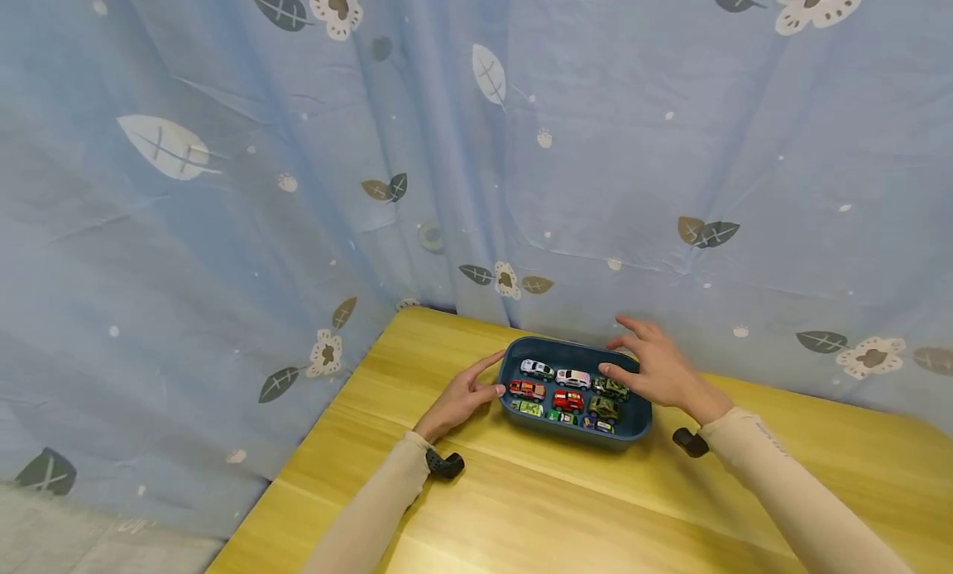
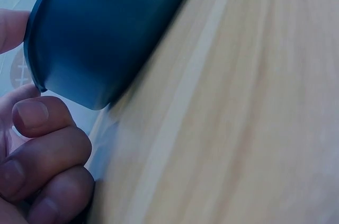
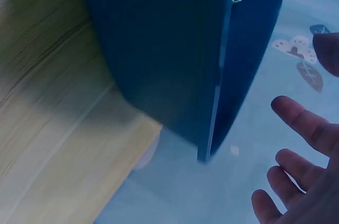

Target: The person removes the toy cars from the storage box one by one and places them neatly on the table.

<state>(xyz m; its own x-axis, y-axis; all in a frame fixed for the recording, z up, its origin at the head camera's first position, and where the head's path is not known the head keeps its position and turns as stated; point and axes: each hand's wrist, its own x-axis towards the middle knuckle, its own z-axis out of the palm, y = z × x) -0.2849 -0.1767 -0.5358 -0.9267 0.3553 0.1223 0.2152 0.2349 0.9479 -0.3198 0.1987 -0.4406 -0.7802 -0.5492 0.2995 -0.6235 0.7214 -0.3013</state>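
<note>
A dark blue oval plastic tub stands on the wooden table with several small toy cars inside, laid out in rows. Among them are a white car, a red car and a camouflage-green car. At the tub's left end my left hand touches the rim with spread thumb and index finger; its other fingers curl below, holding nothing. My right hand hovers over the tub's right end, fingers apart. The right wrist view shows its fingers loosely bent beside the rim.
Behind the wooden table hangs a blue curtain printed with leaves and flowers, close to the table's back and left edges. A black wrist device sits on the left wrist and another on the right.
</note>
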